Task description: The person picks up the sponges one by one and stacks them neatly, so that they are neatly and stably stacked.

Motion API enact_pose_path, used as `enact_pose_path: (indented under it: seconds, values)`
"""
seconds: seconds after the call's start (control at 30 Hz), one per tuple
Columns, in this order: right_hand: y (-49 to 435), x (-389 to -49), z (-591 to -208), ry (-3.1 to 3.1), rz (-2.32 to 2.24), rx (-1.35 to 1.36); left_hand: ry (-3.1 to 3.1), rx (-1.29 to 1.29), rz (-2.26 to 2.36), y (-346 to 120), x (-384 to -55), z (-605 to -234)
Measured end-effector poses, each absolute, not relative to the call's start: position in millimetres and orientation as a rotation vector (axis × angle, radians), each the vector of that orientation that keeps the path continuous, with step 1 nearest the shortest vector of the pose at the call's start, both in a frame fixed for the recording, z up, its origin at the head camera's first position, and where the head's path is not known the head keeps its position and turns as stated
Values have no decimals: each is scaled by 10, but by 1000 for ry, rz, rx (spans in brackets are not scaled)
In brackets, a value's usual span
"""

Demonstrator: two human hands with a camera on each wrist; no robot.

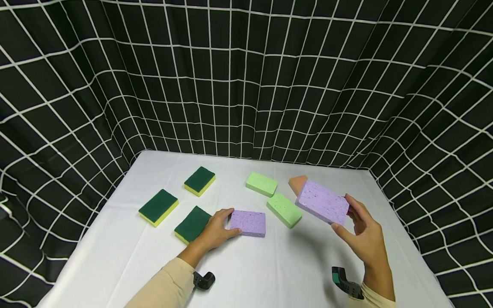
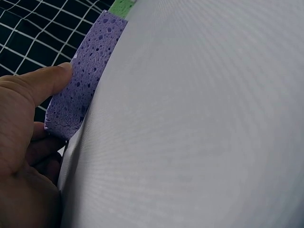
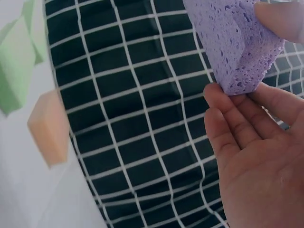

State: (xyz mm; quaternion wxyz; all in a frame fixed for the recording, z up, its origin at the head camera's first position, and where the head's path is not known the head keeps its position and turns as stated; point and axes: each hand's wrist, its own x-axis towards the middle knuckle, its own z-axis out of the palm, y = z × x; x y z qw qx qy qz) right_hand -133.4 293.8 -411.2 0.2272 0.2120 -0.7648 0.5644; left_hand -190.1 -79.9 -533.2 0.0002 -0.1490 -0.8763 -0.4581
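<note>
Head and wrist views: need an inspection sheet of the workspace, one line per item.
Surface: white cloth, faint creases.
Job's things: flat purple sponge lying on the cloth; raised purple sponge held above it.
Clutter: three yellow-and-dark-green scouring sponges, two light-green sponges, one orange sponge partly hidden in the head view.
Grippers: left hand grips the flat one's left end; right hand holds the raised one's right end.
Cables: nothing seen.
Surroundings: black curtain with white grid lines.
</note>
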Motion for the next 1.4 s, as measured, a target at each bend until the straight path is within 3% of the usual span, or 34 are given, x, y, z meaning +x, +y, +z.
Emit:
enact_pose_path:
  seconds: [0.6,1.1,1.4]
  values:
    - [2514,-1614,-4104,-2160,1632,774,-2748,-481,-1444,-800,-1902,-5341]
    - [2225,-1836,-4416,-2144,1763,914,-2725,-491,-1470,-796,-1911,-5348]
    - [1986,-1880,-4555,-2254,1840,842,-2730,-472,-1491,-811,-1923,-5349]
